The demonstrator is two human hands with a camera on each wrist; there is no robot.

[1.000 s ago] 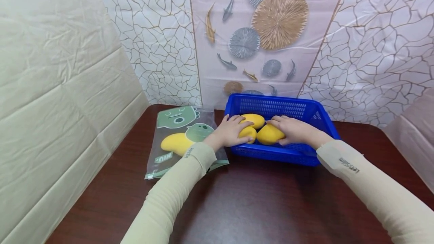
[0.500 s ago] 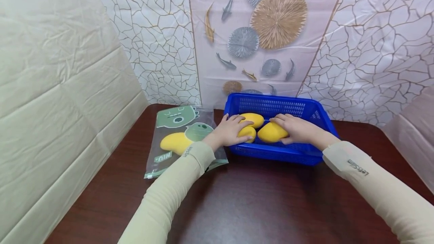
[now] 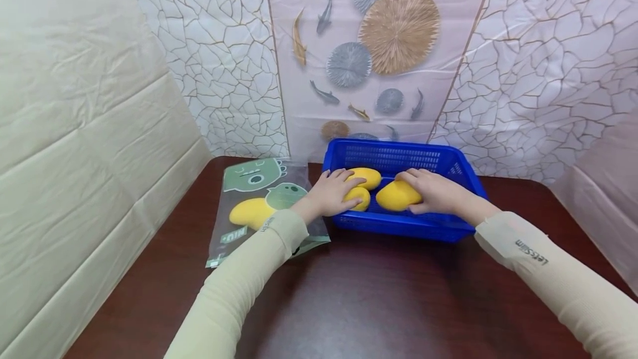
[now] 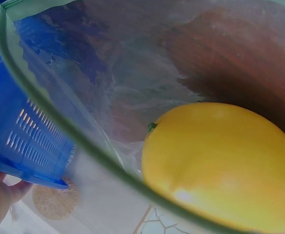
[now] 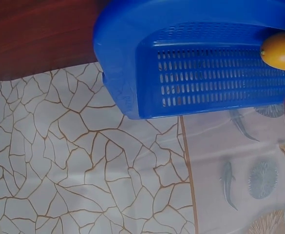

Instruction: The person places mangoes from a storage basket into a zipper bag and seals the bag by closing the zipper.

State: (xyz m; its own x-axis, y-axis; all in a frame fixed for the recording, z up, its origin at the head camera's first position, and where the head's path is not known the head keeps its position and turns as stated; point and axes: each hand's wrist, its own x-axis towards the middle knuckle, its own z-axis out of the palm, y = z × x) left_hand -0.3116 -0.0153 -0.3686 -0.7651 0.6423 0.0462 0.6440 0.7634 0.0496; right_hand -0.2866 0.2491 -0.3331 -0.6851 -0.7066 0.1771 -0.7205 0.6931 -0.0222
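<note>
A blue perforated basket [image 3: 399, 222] contains three yellow mangoes. At its left end my left hand [image 3: 326, 193] reaches over the rim. Thumb and index finger grip the near mango [image 3: 360, 197], while fingers also lie on the far mango [image 3: 368, 175]. My right hand [image 3: 438, 193] holds the third mango [image 3: 394, 197], thumb on the near side and fingers over the top. Part of that mango [image 5: 278, 51] shows at the edge of the right wrist view. Left of the basket lies a clear zip bag [image 3: 256, 175] with green prints. A mango [image 4: 220, 165] appears inside it in the left wrist view.
Everything stands on a dark red-brown table [image 3: 389, 292]. Behind the basket hangs a patterned cloth [image 3: 349, 109], close to its back rim. A cream cloth panel [image 3: 99, 170] slopes along the left side. My left forearm crosses over part of the bag.
My right hand has shifted its mango slightly to the right, widening the gap from the other two. My left hand stays on its mangoes. The head view has swung a little.
</note>
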